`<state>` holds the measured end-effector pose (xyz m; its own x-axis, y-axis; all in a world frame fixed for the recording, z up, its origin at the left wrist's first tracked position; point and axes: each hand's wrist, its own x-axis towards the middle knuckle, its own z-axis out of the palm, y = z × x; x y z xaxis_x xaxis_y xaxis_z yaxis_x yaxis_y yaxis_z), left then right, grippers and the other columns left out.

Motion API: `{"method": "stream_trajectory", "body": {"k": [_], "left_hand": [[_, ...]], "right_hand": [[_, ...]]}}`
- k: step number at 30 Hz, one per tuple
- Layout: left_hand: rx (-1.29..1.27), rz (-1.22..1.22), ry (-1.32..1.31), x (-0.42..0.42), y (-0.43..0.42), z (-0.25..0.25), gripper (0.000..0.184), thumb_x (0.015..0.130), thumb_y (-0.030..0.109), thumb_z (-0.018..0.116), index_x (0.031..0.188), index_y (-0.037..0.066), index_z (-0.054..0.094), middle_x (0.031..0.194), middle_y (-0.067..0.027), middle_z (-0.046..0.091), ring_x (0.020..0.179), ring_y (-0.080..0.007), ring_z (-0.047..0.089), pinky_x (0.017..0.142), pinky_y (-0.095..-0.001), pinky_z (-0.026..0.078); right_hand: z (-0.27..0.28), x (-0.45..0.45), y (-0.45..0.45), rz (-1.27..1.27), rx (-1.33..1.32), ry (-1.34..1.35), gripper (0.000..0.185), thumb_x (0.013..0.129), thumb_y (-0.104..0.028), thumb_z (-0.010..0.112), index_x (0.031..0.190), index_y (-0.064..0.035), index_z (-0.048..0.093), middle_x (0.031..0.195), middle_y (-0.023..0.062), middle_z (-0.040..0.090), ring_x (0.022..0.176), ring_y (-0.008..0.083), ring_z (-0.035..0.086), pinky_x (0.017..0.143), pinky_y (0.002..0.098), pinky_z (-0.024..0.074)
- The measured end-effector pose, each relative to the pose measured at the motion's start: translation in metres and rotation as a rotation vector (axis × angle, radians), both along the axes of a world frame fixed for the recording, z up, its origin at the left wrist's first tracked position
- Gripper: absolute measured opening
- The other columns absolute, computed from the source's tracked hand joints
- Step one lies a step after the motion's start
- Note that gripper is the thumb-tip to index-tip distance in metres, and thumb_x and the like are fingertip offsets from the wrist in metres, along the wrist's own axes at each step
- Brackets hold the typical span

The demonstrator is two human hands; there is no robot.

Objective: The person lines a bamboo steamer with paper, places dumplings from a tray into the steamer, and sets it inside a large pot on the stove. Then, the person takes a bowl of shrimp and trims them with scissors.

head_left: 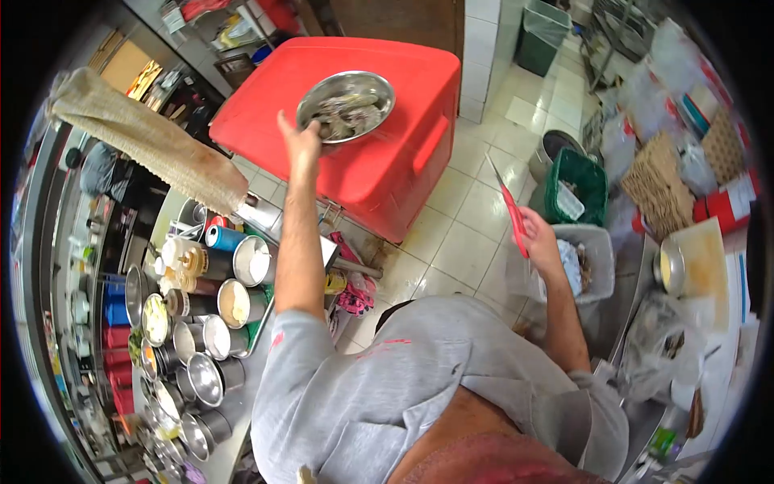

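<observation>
Fingers of the left hand (303,150) are at the near left rim of a metal bowl (347,106), thumb standing out to the side. Can't tell if they actually grip the rim. Bowl appears to sit on the lid of a big red cooler (266,101), toward its near right side. Greyish, shiny pieces (348,114) inside, blurred, can't identify them.

Right hand (538,240): fingers closed around the red handle of a slim pointed tool (514,218), metal tip aimed up and away from the body. Tool is well apart from the bowl, in view over tiled floor (463,202). Behind the hand in view: a grey tub (601,286) with mixed contents, green basket (591,181) just beyond it.

Left side: table (242,407) packed with round metal containers (206,379), some holding pale food, plus a blue can (224,236). Beige towel (153,145) hangs above that side, near the cooler. Far right: brown moulded tray (657,181) among plastic bags (645,97).
</observation>
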<state>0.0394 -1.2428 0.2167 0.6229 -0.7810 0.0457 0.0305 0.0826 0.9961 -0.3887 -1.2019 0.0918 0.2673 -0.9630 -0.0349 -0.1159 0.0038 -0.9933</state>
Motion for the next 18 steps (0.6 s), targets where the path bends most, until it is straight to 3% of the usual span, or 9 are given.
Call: {"method": "stream_trajectory", "body": {"k": [1, 4, 5, 7, 8, 11, 14, 16, 18], "left_hand": [[-0.040, 0.044, -0.104, 0.031, -0.029, -0.037, 0.084, 0.081, 0.002, 0.057, 0.145, 0.009, 0.002, 0.123, -0.0266, 0.046, 0.094, -0.0314, 0.060, 0.061, -0.0411, 0.058], [0.060, 0.039, -0.021, 0.003, -0.007, -0.003, 0.085, 0.081, 0.009, 0.060, 0.146, 0.008, 0.005, 0.121, -0.0257, 0.047, 0.113, -0.0366, 0.049, 0.092, -0.0544, 0.041], [0.053, 0.040, -0.022, 0.002, -0.009, -0.005, 0.085, 0.081, 0.009, 0.060, 0.146, 0.008, 0.005, 0.121, -0.0257, 0.047, 0.113, -0.0366, 0.049, 0.092, -0.0544, 0.041], [0.038, 0.523, -0.972, 0.003, -0.020, -0.009, 0.073, 0.080, 0.018, 0.064, 0.142, 0.010, 0.027, 0.118, -0.0219, 0.049, 0.119, -0.0365, 0.041, 0.098, -0.0565, 0.031], [0.037, 0.520, -0.974, 0.008, -0.031, -0.007, 0.073, 0.080, 0.018, 0.064, 0.142, 0.010, 0.027, 0.118, -0.0219, 0.049, 0.119, -0.0365, 0.041, 0.098, -0.0565, 0.031], [-0.103, 0.275, -1.331, 0.011, -0.051, 0.030, 0.040, 0.078, 0.034, 0.067, 0.114, 0.016, 0.062, 0.117, -0.0092, 0.055, 0.114, -0.0302, 0.045, 0.096, -0.0471, 0.034], [0.059, -0.095, -1.541, -0.002, -0.075, 0.045, 0.046, 0.076, 0.036, 0.069, 0.117, 0.017, 0.060, 0.117, -0.0086, 0.055, 0.116, -0.0282, 0.045, 0.097, -0.0492, 0.031], [0.160, -0.167, -1.604, -0.008, -0.089, 0.048, 0.047, 0.075, 0.034, 0.071, 0.118, 0.018, 0.060, 0.114, -0.0088, 0.059, 0.111, -0.0260, 0.051, 0.097, -0.0508, 0.029], [0.473, -0.483, -1.632, -0.008, -0.100, 0.049, 0.047, 0.073, 0.033, 0.072, 0.116, 0.018, 0.060, 0.110, -0.0074, 0.064, 0.106, -0.0253, 0.058, 0.094, -0.0538, 0.031]], "right_hand": [[-0.006, -0.005, 0.015, -0.039, 0.013, -0.022, 0.051, 0.078, 0.011, 0.055, 0.128, 0.0012, 0.046, 0.104, 0.0061, 0.061, 0.094, 0.0115, 0.058, 0.080, 0.0234, 0.0462], [-0.016, -0.018, 0.039, -0.068, 0.026, -0.004, 0.053, 0.078, 0.010, 0.056, 0.129, 0.0016, 0.045, 0.101, 0.0047, 0.062, 0.090, 0.0103, 0.059, 0.076, 0.0220, 0.0467], [-0.018, -0.019, 0.041, -0.067, 0.019, -0.005, 0.053, 0.078, 0.010, 0.056, 0.129, 0.0016, 0.045, 0.101, 0.0047, 0.062, 0.090, 0.0103, 0.059, 0.076, 0.0220, 0.0467], [-0.020, -0.015, 0.037, -0.123, 0.058, 0.002, 0.053, 0.078, 0.011, 0.057, 0.129, 0.0022, 0.045, 0.098, 0.0038, 0.061, 0.088, 0.0101, 0.059, 0.075, 0.0217, 0.0470], [-0.021, -0.012, 0.031, -0.125, 0.060, 0.000, 0.053, 0.078, 0.011, 0.057, 0.129, 0.0022, 0.045, 0.098, 0.0038, 0.061, 0.088, 0.0101, 0.059, 0.075, 0.0217, 0.0470], [-0.024, -0.003, 0.027, -0.159, 0.049, 0.049, 0.053, 0.077, 0.012, 0.056, 0.129, 0.0024, 0.045, 0.096, 0.0034, 0.060, 0.088, 0.0103, 0.059, 0.076, 0.0219, 0.0471], [-0.011, 0.014, 0.014, -0.167, 0.027, 0.018, 0.053, 0.078, 0.012, 0.055, 0.129, 0.0020, 0.045, 0.096, 0.0038, 0.060, 0.087, 0.0103, 0.059, 0.077, 0.0219, 0.0470], [-0.003, 0.023, 0.012, -0.147, 0.016, 0.037, 0.054, 0.077, 0.012, 0.057, 0.130, 0.0015, 0.045, 0.097, 0.0042, 0.060, 0.088, 0.0100, 0.058, 0.077, 0.0216, 0.0469], [0.001, 0.031, 0.007, -0.150, 0.013, 0.010, 0.056, 0.077, 0.010, 0.060, 0.130, 0.0006, 0.044, 0.094, 0.0019, 0.058, 0.085, 0.0083, 0.057, 0.074, 0.0200, 0.0455]]}}
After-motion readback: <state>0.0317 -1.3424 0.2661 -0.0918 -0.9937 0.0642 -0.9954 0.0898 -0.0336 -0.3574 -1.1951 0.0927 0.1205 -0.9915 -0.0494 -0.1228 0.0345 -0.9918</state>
